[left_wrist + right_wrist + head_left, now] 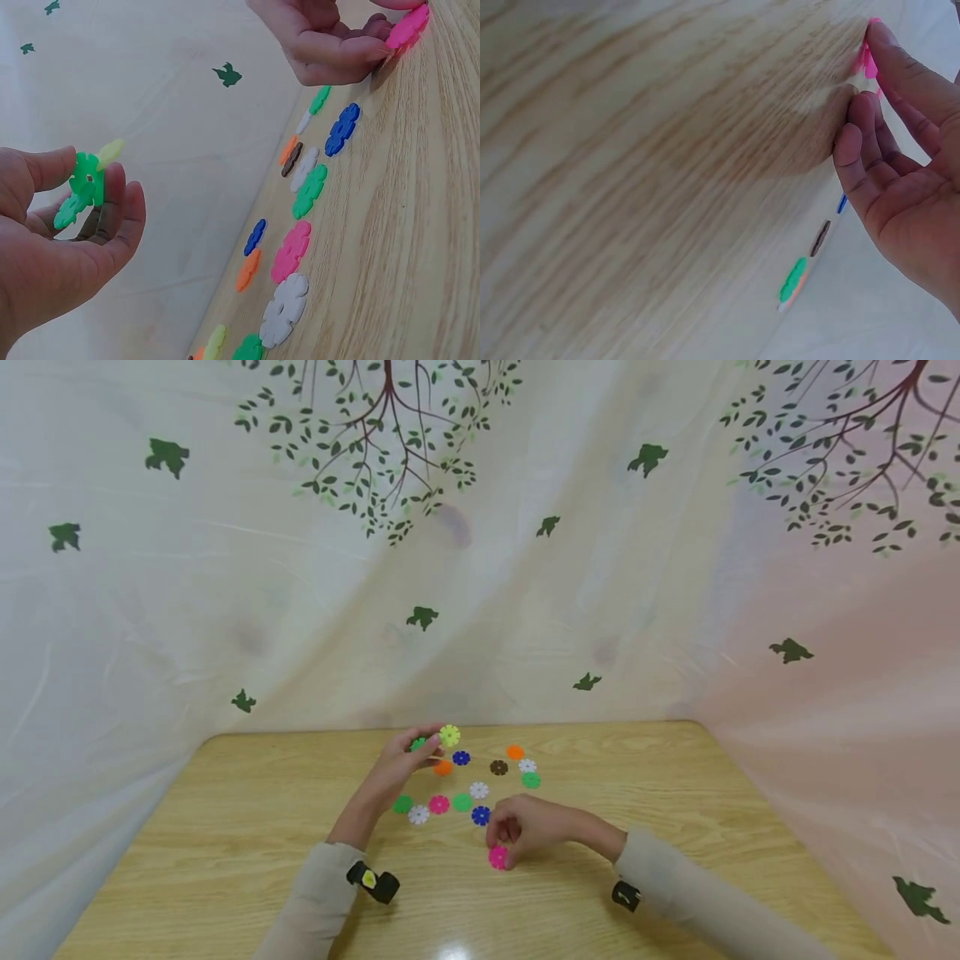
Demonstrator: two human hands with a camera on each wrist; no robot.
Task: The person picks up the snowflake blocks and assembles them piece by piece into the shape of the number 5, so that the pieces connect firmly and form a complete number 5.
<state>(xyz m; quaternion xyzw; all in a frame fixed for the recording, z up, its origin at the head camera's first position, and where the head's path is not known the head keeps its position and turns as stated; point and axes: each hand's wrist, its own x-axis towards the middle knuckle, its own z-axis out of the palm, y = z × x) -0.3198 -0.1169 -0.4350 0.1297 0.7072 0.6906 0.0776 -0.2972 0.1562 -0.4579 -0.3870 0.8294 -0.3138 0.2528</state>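
Note:
My left hand (396, 767) holds up a small cluster of interlocked flower-shaped plastic discs, pinched between thumb and fingers. In the left wrist view the cluster shows green discs (88, 180) with a yellow disc (112, 153) slotted in at an angle. Nearer the front, my right hand (538, 823) pinches a pink flower disc (498, 858) at its edge, low at the tabletop. Just beyond that hand lies a blue disc (481, 816). In the right wrist view, fingers partly cover the pink disc (869, 61).
Several loose discs lie flat on the wooden table (637, 793), among them a pink one (439, 805), a white one (418, 815), a brown one (498, 767) and an orange one (515, 752). A pale curtain (510, 610) with printed leaves hangs behind the table.

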